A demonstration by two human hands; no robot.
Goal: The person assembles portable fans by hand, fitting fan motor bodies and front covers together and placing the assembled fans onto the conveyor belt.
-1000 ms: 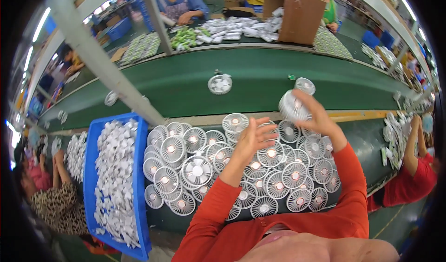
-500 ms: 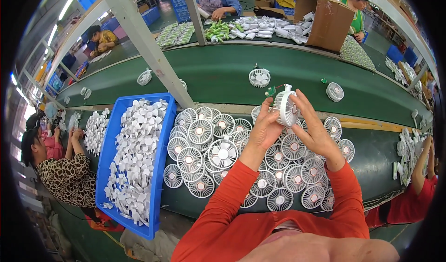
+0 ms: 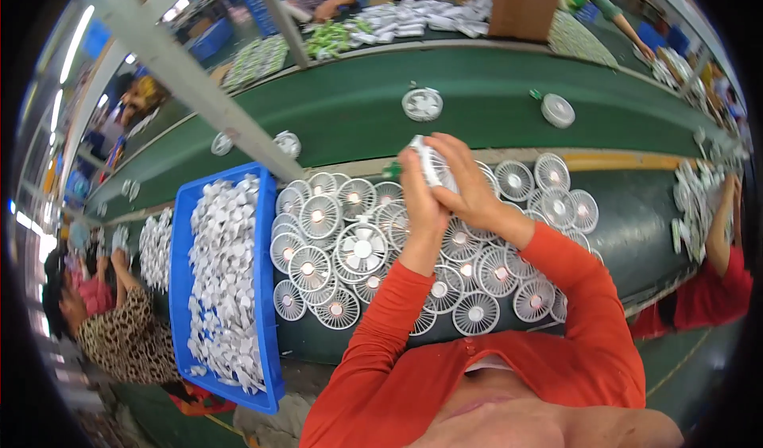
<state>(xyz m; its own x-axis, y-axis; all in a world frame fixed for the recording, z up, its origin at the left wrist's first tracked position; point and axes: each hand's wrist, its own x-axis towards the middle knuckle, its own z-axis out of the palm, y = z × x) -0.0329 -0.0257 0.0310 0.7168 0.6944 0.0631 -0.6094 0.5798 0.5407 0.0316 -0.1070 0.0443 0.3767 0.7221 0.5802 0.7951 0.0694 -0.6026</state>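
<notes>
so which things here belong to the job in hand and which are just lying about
In use:
white fan head, between left grip and right grip
small green piece beside it
probably the piled round grilles

Apparently just lying about:
brown carton
white parts beside it
perhaps the blue tray, untouched

Clear at 12 and 3 o'clock

From the right hand (image 3: 470, 187), the belt (image 3: 491, 98) is passable at 12, between fans at 11 (image 3: 422, 104) and 2 (image 3: 559, 110). Post (image 3: 207, 94) blocks 10, bin (image 3: 268, 313) 8, grilles (image 3: 475, 313) 6; bare bench (image 3: 636, 209) lies at 3.
</notes>
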